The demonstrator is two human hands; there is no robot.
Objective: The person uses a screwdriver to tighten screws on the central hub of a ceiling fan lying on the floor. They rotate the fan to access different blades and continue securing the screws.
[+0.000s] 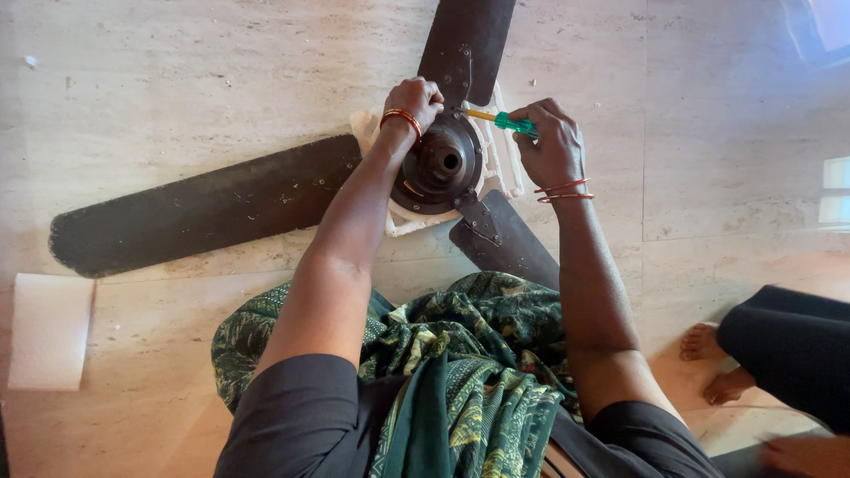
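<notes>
One screwdriver (500,119) crosswise, tip leftward

Under the left hand (413,99) fingers sits the fan motor housing (440,162), dark metal with a dull sheen and smooth rings. The fan blades (204,208) look like matt dark metal, dusty and scuffed. Between the right hand (551,146) fingers the screwdriver (501,120) has a glossy green plastic handle. White foam block (502,159) beneath looks matt and crumbly. The floor (726,133) is polished, veined stone
</notes>
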